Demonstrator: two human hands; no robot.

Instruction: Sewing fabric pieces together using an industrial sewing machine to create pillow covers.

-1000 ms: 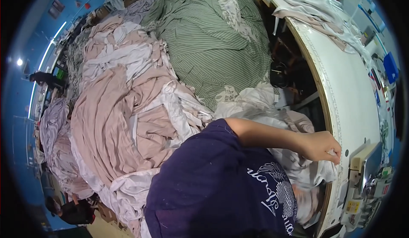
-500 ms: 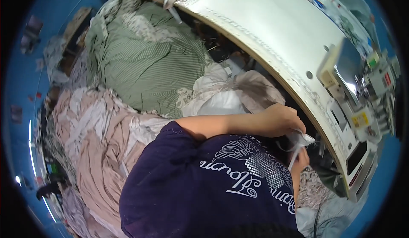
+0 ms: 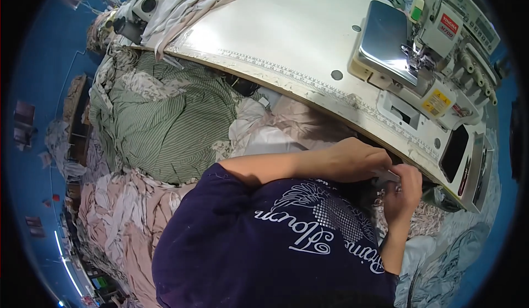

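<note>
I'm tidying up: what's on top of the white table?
Mainly an overlock sewing machine, a black phone-like slab and draped pink-and-white fabric. Anything beneath the fabric is covered.

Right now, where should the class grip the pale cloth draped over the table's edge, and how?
Probably pinch the pale cloth by its hanging end, coming from the near side: that end droops past the table's front edge, so both faces seem reachable.

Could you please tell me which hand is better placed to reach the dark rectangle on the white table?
Probably the right hand: it appears nearer the dark rectangle; the left hand lies farther away.
</note>
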